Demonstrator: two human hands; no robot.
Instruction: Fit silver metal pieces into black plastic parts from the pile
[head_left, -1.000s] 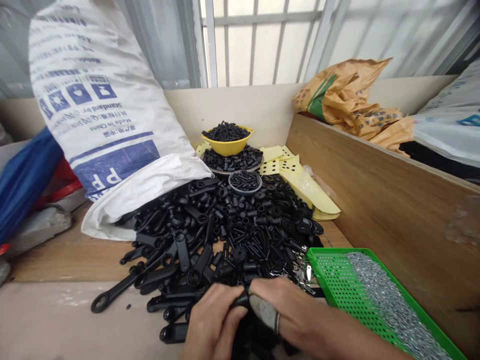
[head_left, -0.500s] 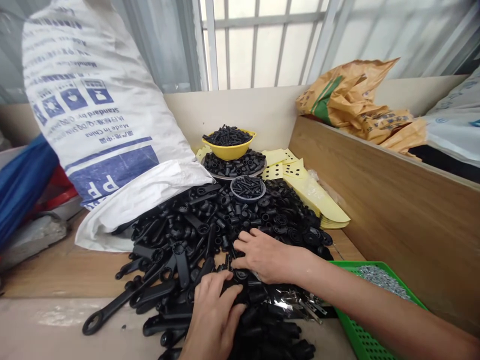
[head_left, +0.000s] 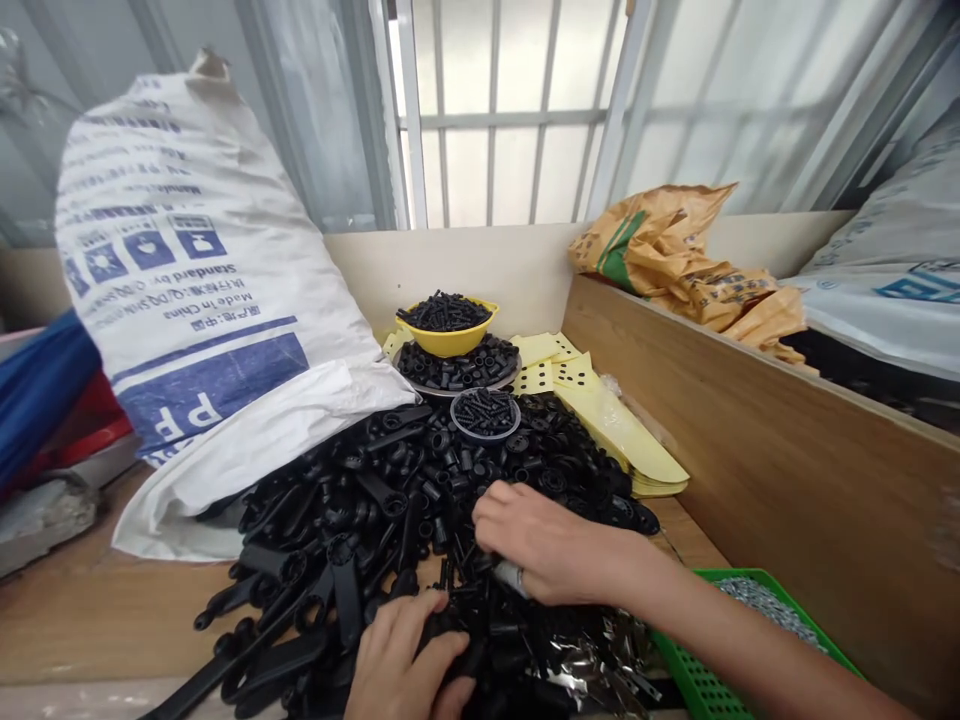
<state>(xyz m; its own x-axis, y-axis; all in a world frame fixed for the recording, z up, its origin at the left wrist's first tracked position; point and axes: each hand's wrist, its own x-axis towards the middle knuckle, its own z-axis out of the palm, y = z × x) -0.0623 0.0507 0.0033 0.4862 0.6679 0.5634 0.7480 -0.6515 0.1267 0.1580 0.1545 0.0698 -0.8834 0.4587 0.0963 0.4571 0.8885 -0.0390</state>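
My left hand [head_left: 409, 660] is low in the middle, its fingers and thumb curled round a black plastic part [head_left: 454, 640] that is mostly hidden. Ahead of it and to the right, my right hand [head_left: 525, 540] is closed over the pile, fingers bent down. Something silver-grey [head_left: 512, 577] shows at its thumb; whether it is worn or held I cannot make out. Around both hands spreads a heap of black plastic parts: long handles with ringed ends [head_left: 345, 590], short sleeves and round caps [head_left: 553, 482]. A few small black ridged pieces [head_left: 447, 574] lie between the hands.
Behind the heap stand a small clear bowl [head_left: 517, 425] and a yellow bowl [head_left: 448, 343] of black pieces. A white sack [head_left: 187, 330] leans at left. Yellow cards [head_left: 637, 440], a green basket [head_left: 697, 675] of small metal pieces and a wooden partition [head_left: 750, 420] are at right.
The view has tilted up a little. My right hand has curled its fingers more tightly, and the silver-grey thing now shows at its thumb. My left hand stays round the black part.
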